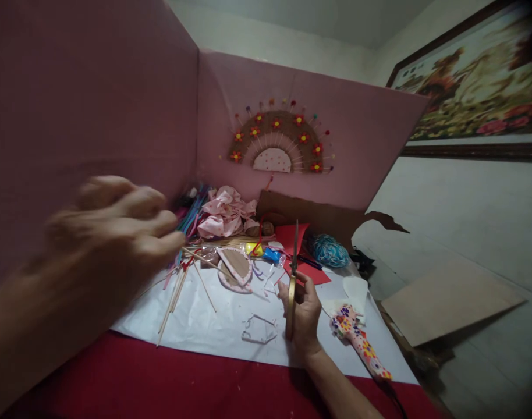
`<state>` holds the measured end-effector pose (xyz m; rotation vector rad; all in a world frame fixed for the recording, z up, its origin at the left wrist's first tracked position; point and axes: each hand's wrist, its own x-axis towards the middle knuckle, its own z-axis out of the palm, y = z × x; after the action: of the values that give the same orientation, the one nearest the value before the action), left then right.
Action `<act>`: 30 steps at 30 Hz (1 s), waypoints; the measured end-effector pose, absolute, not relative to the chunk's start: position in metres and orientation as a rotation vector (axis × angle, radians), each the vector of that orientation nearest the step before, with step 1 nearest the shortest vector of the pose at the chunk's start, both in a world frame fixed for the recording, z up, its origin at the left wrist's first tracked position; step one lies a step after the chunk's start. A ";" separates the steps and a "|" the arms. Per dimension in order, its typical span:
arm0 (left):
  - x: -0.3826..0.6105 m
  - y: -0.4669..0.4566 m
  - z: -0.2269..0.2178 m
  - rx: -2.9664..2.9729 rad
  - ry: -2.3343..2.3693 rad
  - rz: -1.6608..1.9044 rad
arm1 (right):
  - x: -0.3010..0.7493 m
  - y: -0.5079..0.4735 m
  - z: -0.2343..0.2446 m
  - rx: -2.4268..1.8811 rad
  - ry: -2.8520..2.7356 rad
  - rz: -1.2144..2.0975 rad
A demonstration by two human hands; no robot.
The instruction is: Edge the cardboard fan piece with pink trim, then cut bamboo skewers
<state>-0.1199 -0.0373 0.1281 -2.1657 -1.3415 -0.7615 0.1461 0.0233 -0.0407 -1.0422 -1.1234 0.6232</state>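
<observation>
My right hand [306, 317] grips a pair of scissors [292, 291] by its gold-coloured handles, with the dark blades pointing up and away from me. My left hand [121, 224] is raised close to the camera at the left, blurred by motion. Its fingers are curled together; whether anything is between them is hidden. Past its fingertips a thin wooden stick [205, 259] runs toward two half-round cardboard pieces with pink cloth edging [235, 269]. Left of my right hand, a small frame-like outline of scraps [259, 329] lies on the white sheet [213, 329].
A flower-patterned glue gun [364, 343] lies at the right. Behind are crumpled pink cloth [226, 212], red sheets [292, 235], blue yarn [330, 250] and brown cardboard [309, 212]. More sticks [174, 299] lie at the left. A decorated half-round fan shape [277, 125] hangs on the pink panel [357, 134].
</observation>
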 end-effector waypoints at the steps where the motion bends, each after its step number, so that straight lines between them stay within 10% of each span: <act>1: -0.111 -0.033 0.127 -2.205 -1.251 -0.624 | 0.148 0.023 -0.038 -1.031 -1.151 0.601; 13: -0.068 0.029 0.103 -2.353 -0.987 -0.764 | 0.137 0.014 -0.038 -0.887 -1.329 0.903; 20: -0.068 0.069 0.028 -2.266 -2.238 -0.811 | 0.142 0.014 -0.042 -0.988 -1.252 0.528; 30: -0.048 0.098 -0.002 -1.968 -2.643 -0.848 | 0.137 0.014 -0.051 -1.059 -1.405 0.489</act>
<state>-0.0483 0.0979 -0.0021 -1.9678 -2.6433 -0.8482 0.1367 0.0140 -0.0509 -1.0586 -1.4046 0.4894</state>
